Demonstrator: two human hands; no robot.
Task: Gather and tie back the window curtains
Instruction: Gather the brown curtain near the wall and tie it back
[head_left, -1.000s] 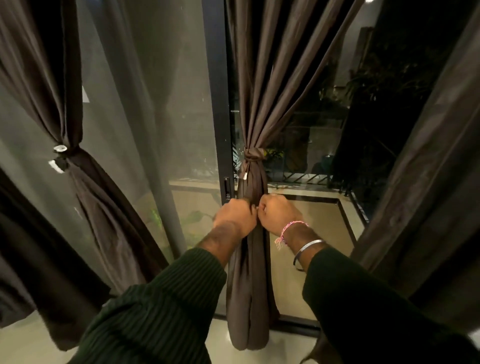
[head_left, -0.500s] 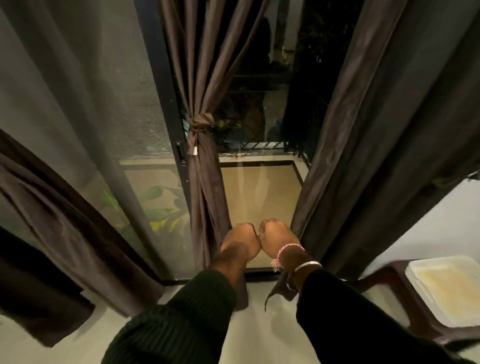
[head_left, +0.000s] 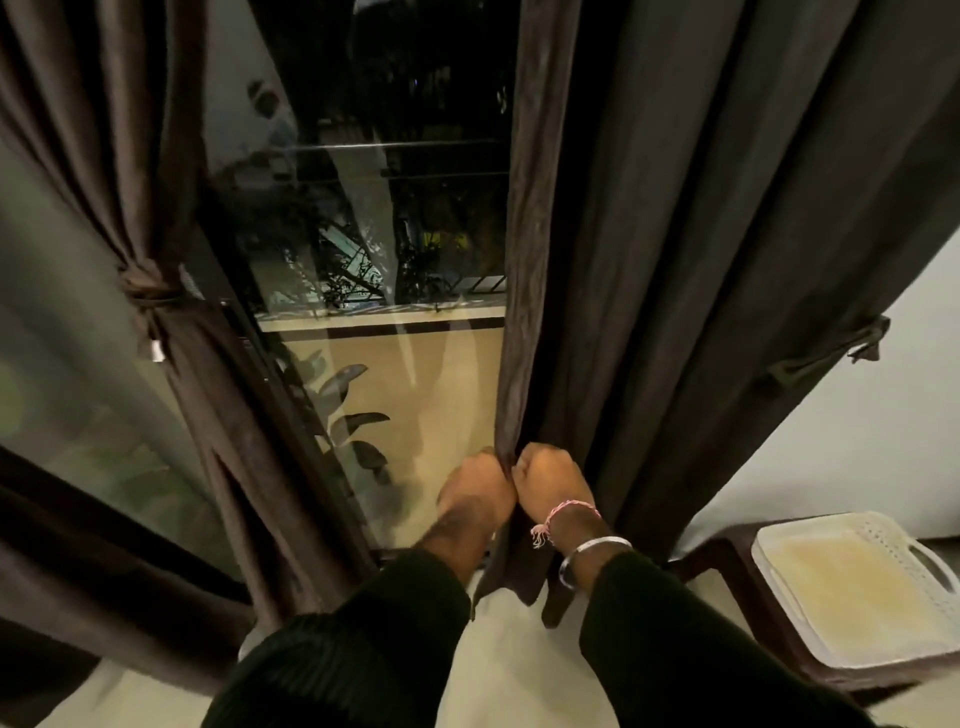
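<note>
Here our left hand (head_left: 478, 486) and right hand (head_left: 553, 483) seem to pinch the loose curtain's edge (head_left: 511, 364) at lower centre; we should sweep all its folds rightward toward the hanging tieback (head_left: 826, 353), keeping 2 firm grips.

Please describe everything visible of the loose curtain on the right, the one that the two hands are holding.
The loose curtain is dark brown, of a soft matte cloth, and hangs in long vertical folds from above the frame down to the pale floor. It is not tied. A tieback strap hangs at its right edge, near the white wall. The left hand and the right hand, fists side by side, grip its left edge low down, in front of the window glass. Its lower right part stands beside a dark stool.
</note>
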